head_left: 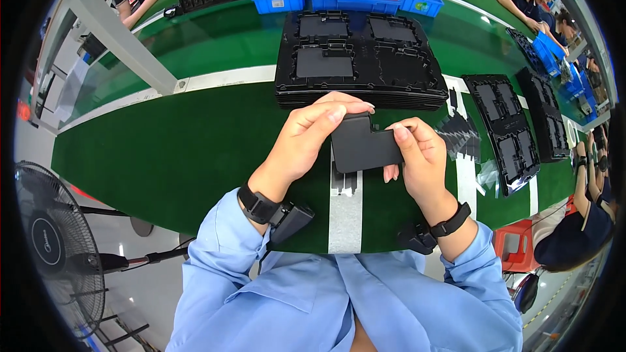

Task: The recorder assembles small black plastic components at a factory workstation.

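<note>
Between my two hands I hold a flat black L-shaped part, tilted above the green table, with a step cut out of its upper right corner. My left hand pinches the top left edge between thumb and fingers. My right hand grips the right end, thumb on the face and fingers partly hidden behind. Just beyond my hands stands a stack of black moulded trays. Dark grey flat pieces lie in three pockets of its top tray.
Clear adhesive strips with black pieces lie right of my hands, and more strips run along a white band beneath them. Further right are black trays. Blue bins stand at the back, a fan at left. Several people sit nearby.
</note>
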The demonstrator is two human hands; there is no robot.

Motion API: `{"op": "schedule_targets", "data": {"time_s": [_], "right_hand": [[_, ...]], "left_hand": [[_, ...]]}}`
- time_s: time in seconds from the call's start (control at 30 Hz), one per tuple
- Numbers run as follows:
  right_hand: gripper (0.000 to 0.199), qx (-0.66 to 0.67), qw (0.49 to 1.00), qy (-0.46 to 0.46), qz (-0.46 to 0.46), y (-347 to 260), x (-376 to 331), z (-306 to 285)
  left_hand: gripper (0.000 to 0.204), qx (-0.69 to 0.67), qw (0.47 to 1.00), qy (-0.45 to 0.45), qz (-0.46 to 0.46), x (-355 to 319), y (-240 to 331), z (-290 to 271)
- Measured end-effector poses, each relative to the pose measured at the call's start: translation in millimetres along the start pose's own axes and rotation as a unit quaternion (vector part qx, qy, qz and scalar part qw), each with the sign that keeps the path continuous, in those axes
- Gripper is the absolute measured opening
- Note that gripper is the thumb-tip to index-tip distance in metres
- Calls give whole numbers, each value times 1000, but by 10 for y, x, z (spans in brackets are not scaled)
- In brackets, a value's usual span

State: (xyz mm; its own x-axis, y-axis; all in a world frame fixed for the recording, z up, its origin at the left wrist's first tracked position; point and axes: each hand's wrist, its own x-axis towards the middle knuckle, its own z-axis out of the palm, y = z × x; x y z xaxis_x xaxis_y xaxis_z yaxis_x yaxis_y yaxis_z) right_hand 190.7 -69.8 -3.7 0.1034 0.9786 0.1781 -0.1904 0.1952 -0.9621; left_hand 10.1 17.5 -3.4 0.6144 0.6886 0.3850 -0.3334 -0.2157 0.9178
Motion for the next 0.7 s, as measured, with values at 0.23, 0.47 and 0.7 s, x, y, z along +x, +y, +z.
{"op": "schedule_targets", "data": {"time_s": [0.23, 0.47, 0.7], "right_hand": [[21, 38, 999, 8, 4, 37, 1, 35], [20, 31, 999, 13, 2, 11, -9, 55], [19, 48, 999, 2, 6, -11, -45, 97]], "left_hand": [[41, -326, 944, -22, -50, -49, -68, 80], [37, -370, 926, -57, -51, -108, -174, 77], [41, -370, 929, -26, -12, -86, -101, 141]]}}
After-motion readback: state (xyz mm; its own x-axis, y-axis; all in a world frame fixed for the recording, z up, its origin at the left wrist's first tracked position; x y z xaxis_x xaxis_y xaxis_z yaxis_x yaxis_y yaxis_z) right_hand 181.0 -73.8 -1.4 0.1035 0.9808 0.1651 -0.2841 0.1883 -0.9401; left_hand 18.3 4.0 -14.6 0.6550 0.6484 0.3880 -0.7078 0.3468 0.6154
